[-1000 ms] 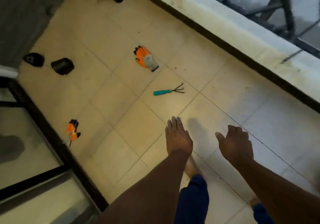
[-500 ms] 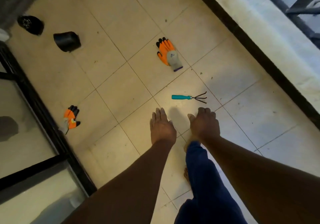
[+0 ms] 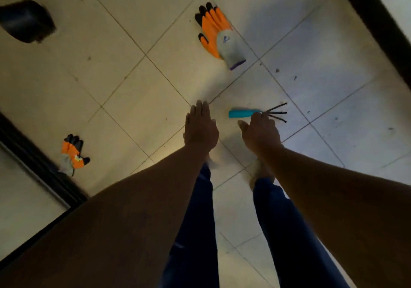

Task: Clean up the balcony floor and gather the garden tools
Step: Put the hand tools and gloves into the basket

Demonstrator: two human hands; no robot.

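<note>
You were looking straight down at the tiled balcony floor [image 3: 138, 114], both bare forearms stretched out ahead of you over your dark blue trouser legs [image 3: 195, 232]. Your left hand [image 3: 200, 127] hung flat above the tiles with its fingers straight and close together, its grip released and nothing in it. Your right hand [image 3: 259, 132] was down at the hand rake [image 3: 255, 113], which lay flat on the floor with its teal handle pointing left and its dark prongs fanned out to the right; your knuckles covered the spot where handle meets prongs, and your thumb stood out to the left. Whether that grip had already closed on the rake or was only over it, I could not tell, since the back of your hand hid the fingers. Beyond the rake, well apart from it, an orange and grey glove [image 3: 219, 36] lay palm down, black fingertips pointing away from you. A second orange glove [image 3: 73, 154] lay crumpled far to your left, just beside the dark door frame [image 3: 40, 165]. A black pot [image 3: 26, 20] lay on its side, blurred, at the upper left. Small dark specks dotted the tiles to the right of the rake.
</note>
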